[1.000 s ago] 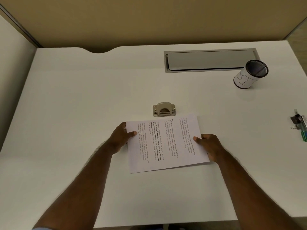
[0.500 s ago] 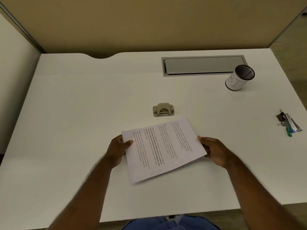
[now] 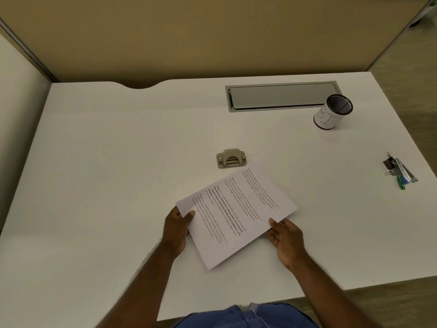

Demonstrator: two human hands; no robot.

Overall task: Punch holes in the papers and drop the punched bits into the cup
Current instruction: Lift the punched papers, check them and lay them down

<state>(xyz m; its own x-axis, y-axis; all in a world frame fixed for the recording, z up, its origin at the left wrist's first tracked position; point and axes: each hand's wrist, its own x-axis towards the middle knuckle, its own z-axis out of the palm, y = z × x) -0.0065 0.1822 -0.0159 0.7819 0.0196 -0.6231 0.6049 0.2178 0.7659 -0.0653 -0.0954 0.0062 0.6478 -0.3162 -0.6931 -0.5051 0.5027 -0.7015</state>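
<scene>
Both hands, left hand (image 3: pixel 176 229) and right hand (image 3: pixel 287 240), pinch the tilted papers (image 3: pixel 236 214).

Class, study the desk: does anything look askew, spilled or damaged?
Only the papers sit askew, held at a slant by the left hand and right hand. The hole punch and the cup stand upright, and nothing looks spilled or damaged.
</scene>
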